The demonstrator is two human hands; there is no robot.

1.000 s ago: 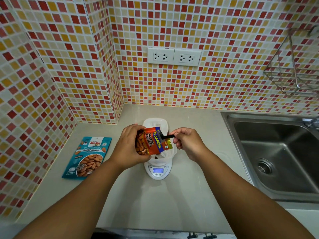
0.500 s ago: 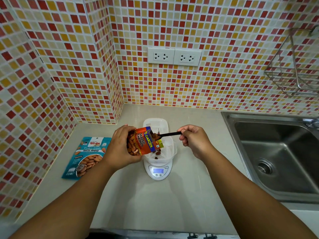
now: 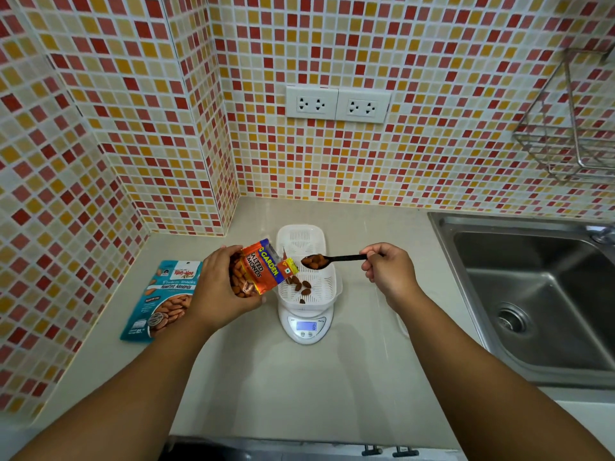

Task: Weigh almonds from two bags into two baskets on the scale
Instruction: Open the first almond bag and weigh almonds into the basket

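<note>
My left hand [image 3: 216, 287] grips an orange bag of salted almonds [image 3: 259, 269], tilted with its open mouth toward the right. My right hand [image 3: 389, 271] pinches the handle of a black spoon [image 3: 329, 260] loaded with almonds, held just right of the bag mouth and above a white slotted basket [image 3: 327, 287]. That basket sits on a white digital scale [image 3: 306, 326] with a lit display, and several almonds lie in it. A second white basket [image 3: 301, 236] stands behind it on the counter. A teal bag of roasted almonds [image 3: 163, 301] lies flat at the left.
A steel sink [image 3: 532, 294] takes up the right side of the beige counter [image 3: 299, 387]. Mosaic-tiled walls close the back and left. Two wall sockets [image 3: 337, 103] sit above the scale, and a wire rack [image 3: 572, 128] hangs at the upper right.
The spoon has come out of the bag, loaded with almonds, and moved right over the basket. The bag has shifted slightly left. Almonds now show in the basket.
</note>
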